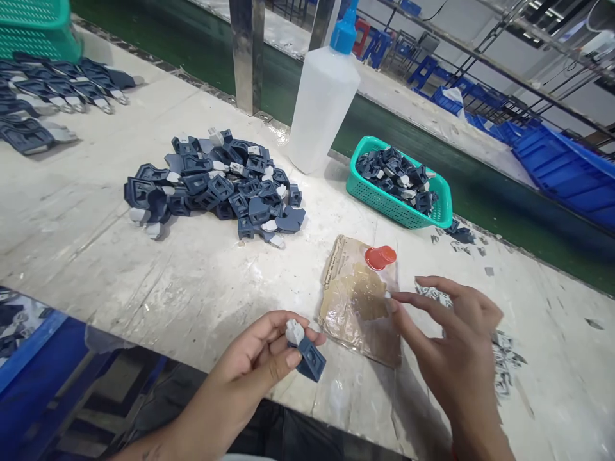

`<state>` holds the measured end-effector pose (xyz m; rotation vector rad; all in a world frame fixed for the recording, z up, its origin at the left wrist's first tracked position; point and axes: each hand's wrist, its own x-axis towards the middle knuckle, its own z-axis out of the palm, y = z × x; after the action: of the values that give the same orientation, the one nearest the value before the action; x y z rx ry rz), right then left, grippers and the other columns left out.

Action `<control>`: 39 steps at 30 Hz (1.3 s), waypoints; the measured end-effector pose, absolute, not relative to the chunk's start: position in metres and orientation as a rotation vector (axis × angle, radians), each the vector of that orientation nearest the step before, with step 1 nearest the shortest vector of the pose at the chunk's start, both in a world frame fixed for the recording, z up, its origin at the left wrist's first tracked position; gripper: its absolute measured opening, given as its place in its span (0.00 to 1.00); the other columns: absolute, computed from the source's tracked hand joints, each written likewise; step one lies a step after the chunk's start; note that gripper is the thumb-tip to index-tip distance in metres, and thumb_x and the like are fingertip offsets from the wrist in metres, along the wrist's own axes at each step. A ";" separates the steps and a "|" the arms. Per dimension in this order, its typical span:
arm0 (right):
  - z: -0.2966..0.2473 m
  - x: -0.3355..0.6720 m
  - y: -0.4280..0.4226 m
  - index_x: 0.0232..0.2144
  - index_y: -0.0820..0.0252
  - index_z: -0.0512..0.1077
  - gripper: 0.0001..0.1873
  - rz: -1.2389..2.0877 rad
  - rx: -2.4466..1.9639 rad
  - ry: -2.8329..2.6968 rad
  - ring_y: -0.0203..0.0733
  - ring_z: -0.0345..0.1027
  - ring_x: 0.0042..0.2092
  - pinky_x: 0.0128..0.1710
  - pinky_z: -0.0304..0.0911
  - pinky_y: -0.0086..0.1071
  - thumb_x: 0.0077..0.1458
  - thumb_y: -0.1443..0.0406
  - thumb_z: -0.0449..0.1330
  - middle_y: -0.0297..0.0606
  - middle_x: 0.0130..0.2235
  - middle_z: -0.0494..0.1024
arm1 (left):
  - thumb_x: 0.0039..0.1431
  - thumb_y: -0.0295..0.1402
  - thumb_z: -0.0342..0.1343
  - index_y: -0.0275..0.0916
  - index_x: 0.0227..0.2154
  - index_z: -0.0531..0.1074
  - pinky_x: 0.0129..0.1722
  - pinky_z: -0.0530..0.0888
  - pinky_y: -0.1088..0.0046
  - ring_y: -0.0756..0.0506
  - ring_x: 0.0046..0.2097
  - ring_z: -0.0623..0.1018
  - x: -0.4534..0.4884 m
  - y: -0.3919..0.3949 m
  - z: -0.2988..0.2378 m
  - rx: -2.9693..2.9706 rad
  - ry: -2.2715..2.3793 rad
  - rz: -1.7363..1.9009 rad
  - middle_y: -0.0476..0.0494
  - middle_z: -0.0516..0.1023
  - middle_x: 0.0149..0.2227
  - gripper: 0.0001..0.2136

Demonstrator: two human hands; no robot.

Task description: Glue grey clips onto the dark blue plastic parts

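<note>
Blue clip (307, 357) (white-tipped), tilted, in fingers (276, 358)

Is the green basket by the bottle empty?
No, the green basket beside the white bottle holds a heap of dark blue plastic parts.

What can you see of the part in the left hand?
The part is a small dark blue plastic piece with a recessed rectangular frame on its face and a white tab at its upper end. The left hand pinches it between thumb and fingers, tilted, white end up and towards the worker, over the table edge. Nothing else touches it. It looks the same as the pieces in the pile further back. Its underside is hidden.
</note>
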<state>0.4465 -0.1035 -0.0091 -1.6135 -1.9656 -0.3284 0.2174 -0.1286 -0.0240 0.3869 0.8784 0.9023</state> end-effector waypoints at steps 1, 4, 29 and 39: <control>-0.009 0.445 -0.104 0.29 0.56 0.74 0.08 -0.324 -1.596 -1.988 0.46 0.58 0.45 0.46 0.50 0.43 0.54 0.59 0.59 0.40 0.41 0.70 | 0.51 0.34 0.62 0.44 0.33 0.77 0.46 0.68 0.73 0.45 0.46 0.76 0.217 -0.129 -0.025 0.384 0.868 0.900 0.50 0.80 0.36 0.06; -0.005 0.430 -0.115 0.30 0.56 0.73 0.06 -0.337 -1.627 -1.907 0.47 0.59 0.45 0.47 0.49 0.45 0.54 0.60 0.60 0.41 0.41 0.70 | 0.54 0.32 0.59 0.44 0.34 0.76 0.46 0.68 0.73 0.46 0.46 0.75 0.215 -0.130 -0.029 0.412 0.806 0.889 0.50 0.79 0.37 0.05; -0.026 0.354 -0.161 0.26 0.59 0.71 0.04 -0.188 -1.487 -1.886 0.46 0.60 0.39 0.36 0.53 0.39 0.47 0.70 0.63 0.41 0.34 0.69 | 0.60 0.31 0.51 0.43 0.36 0.72 0.41 0.67 0.76 0.49 0.41 0.73 0.215 -0.136 -0.026 0.685 0.904 0.874 0.49 0.76 0.37 0.05; -0.027 0.356 -0.164 0.27 0.60 0.69 0.04 -0.178 -1.460 -1.924 0.42 0.60 0.36 0.35 0.51 0.37 0.49 0.70 0.62 0.39 0.30 0.65 | 0.61 0.31 0.49 0.44 0.37 0.71 0.40 0.68 0.77 0.49 0.40 0.74 0.214 -0.138 -0.025 0.791 0.924 0.860 0.49 0.76 0.37 0.06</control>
<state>0.3556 -0.1645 -0.0268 -1.4598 -1.9243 -0.1781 0.2136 -0.1379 -0.0248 0.7913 0.9241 0.8603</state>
